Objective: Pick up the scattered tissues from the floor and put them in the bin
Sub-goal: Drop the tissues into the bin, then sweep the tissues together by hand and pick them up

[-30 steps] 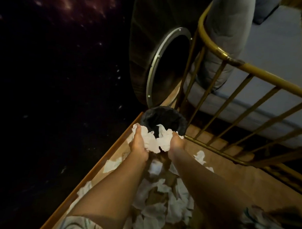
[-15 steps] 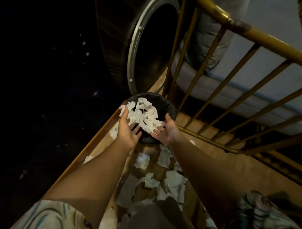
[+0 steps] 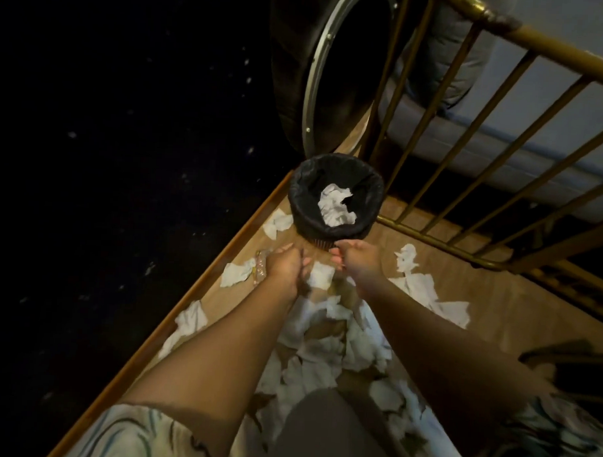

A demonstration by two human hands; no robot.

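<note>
A small round bin [image 3: 302, 208] lined with a black bag stands on the wooden floor, and a clump of white tissues [image 3: 336, 205] lies inside it. Just in front of the bin, my left hand [image 3: 285, 265] and my right hand [image 3: 355, 259] hover low over the floor, both empty with fingers loosely apart. One tissue [image 3: 320, 275] lies on the floor between them. Several more crumpled tissues [image 3: 323, 348] are strewn between and under my forearms, with others at the left [image 3: 235, 275] and right [image 3: 424, 290].
A brass railing [image 3: 501, 156] runs along the right behind the bin. A large dark round object with a metal rim [image 3: 315, 88] leans behind the bin. A wooden border [image 3: 188, 303] separates the floor from a dark area at left. My knee [image 3: 323, 431] shows below.
Both hands let the bunch of tissues drop into the bin, then pulled back and down toward the floor in front of it, now empty.
</note>
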